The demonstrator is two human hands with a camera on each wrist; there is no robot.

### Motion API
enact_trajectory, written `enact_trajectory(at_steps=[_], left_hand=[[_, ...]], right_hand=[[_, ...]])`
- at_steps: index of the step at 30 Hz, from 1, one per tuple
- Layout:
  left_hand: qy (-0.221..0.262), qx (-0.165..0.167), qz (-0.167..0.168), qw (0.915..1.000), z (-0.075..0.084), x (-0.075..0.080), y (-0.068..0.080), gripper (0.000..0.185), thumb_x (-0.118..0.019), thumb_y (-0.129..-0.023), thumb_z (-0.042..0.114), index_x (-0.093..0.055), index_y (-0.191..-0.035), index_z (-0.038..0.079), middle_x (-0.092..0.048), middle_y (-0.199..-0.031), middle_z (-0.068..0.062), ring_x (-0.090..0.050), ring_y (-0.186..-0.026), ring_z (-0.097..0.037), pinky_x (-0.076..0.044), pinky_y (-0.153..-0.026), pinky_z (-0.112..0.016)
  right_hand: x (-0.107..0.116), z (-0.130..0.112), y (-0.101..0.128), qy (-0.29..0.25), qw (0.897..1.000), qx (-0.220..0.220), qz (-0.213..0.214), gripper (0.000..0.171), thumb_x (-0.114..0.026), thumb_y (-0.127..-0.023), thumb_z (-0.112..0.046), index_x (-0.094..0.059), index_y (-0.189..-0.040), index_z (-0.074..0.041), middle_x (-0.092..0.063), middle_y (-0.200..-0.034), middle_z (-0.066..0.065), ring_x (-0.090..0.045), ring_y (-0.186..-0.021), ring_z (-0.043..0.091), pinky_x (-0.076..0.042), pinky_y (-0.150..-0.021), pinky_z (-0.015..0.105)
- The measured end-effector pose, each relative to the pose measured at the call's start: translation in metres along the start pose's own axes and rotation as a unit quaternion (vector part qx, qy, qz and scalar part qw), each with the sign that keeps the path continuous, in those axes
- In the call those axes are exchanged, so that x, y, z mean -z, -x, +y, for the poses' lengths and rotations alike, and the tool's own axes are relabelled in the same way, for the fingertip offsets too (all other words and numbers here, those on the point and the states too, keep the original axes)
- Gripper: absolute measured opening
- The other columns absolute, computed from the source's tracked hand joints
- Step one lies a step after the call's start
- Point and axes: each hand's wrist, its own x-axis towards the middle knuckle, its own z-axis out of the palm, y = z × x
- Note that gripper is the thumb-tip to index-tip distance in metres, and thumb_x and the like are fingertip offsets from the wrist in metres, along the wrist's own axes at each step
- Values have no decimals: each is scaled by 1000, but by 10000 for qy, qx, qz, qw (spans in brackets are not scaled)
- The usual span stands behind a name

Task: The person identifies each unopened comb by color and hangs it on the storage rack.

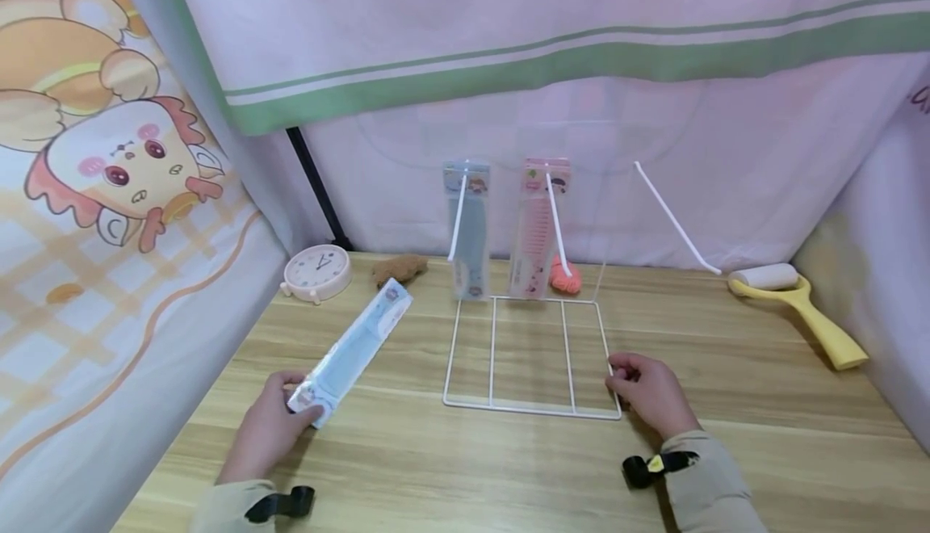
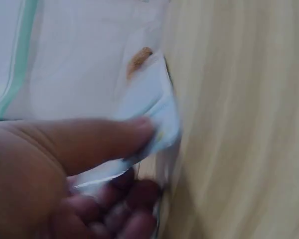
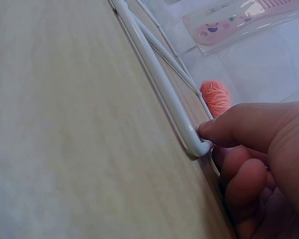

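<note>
My left hand [image 1: 269,424] pinches one end of a blue packaged comb [image 1: 352,351] between thumb and fingers, tilted away over the table's left part. In the left wrist view the package [image 2: 164,117] is blurred, with the thumb across it. My right hand [image 1: 654,392] pinches the right side of a display rack's white wire base [image 1: 533,412]; thumb and fingertips are at its corner in the right wrist view. On the rack's hooks hang another blue packaged comb [image 1: 475,234] at left and a pink packaged comb [image 1: 534,238] in the middle. A third hook [image 1: 676,220] sticks out at right, bearing nothing.
A round pink clock [image 1: 316,272] and a brown fuzzy item [image 1: 400,270] stand at the back left. Coral yarn [image 1: 565,276] lies behind the rack. A yellow-handled lint roller [image 1: 814,311] is at the right. Curtains enclose the table [image 1: 407,468].
</note>
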Motion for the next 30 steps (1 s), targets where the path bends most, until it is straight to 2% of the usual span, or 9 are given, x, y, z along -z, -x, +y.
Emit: enact_trajectory(at_steps=[4, 7, 12, 15, 19, 21, 24, 26, 30], left_hand=[[379, -136, 570, 9976, -3, 8, 0, 50, -72, -93, 18, -48, -133, -1, -65, -113, -23, -63, -92, -27, -52, -67, -27], [659, -159, 980, 9929, -2, 13, 1, 41, -72, -93, 17, -57, -126, -1, -67, -113, -23, -65, -91, -21, -53, -67, -20], [1148, 40, 1527, 9816, 5, 20, 3, 36, -71, -94, 18, -61, -123, 0, -67, -117, -22, -61, -84, -4, -54, -67, -15], [1450, 246, 1835, 9720, 12, 25, 4, 36, -70, -95, 22, -62, -123, 0, -67, -119, -19, -59, -83, 1, -53, -68, -12], [1967, 318, 2339, 9516, 21, 32, 2, 36, -71, -95, 24, -65, -121, 0, -69, -108, -6, -59, -82, 1, -53, -69, -9], [2159, 340, 2511, 9430, 26, 35, 1, 37, -72, -94, 25, -66, -121, 0, -68, -103, -1, -60, -83, 1, -53, -70, -8], [2691, 288, 2667, 9250, 35, 39, 0, 35, -75, -92, 26, -68, -116, 2, -67, -96, 7, -62, -85, -3, -53, -70, -8], [3231, 185, 2734, 9058, 43, 40, 0, 31, -78, -90, 23, -69, -111, 3, -68, -97, 4, -62, -87, -6, -53, -71, -9], [4180, -274, 2918, 8599, 59, 42, 2, 25, -83, -83, 15, -72, -103, 4, -69, -92, 1, -60, -79, -9, -52, -64, -10]], right_hand=[[-1, -1, 0, 1, 10000, -18, 17, 33, -73, -88, -12, -69, -118, 0, -63, -87, 3, -56, -79, 18, -47, -67, 28], [-1, -2, 0, -22, 10000, -45, 10, 33, -73, -88, -13, -69, -118, 0, -63, -88, 4, -56, -79, 17, -47, -66, 28], [-3, 0, 0, -62, 10000, -43, 25, 33, -73, -88, -12, -69, -118, 0, -63, -87, 4, -56, -78, 17, -47, -64, 26], [-3, 1, -1, -77, 10000, -9, 50, 33, -73, -87, -12, -69, -117, 0, -63, -87, 4, -56, -78, 17, -47, -64, 25], [-3, 2, -1, -99, 9999, 19, 68, 32, -73, -87, -12, -69, -117, 0, -63, -86, 4, -56, -77, 17, -47, -64, 25], [-3, 3, -1, -80, 9999, 30, 80, 32, -73, -87, -12, -69, -117, 0, -63, -86, 3, -56, -78, 17, -47, -64, 25], [-2, 2, 0, -57, 9999, 5, 85, 33, -73, -87, -12, -69, -117, 0, -63, -87, 3, -56, -78, 17, -47, -65, 25], [-1, 1, 0, -37, 10000, -16, 72, 33, -73, -87, -12, -69, -118, 0, -63, -87, 3, -56, -79, 17, -47, -66, 26], [-1, 0, 1, -33, 10000, -35, 67, 33, -73, -88, -12, -69, -118, 0, -63, -87, 4, -56, -78, 17, -47, -66, 27]])
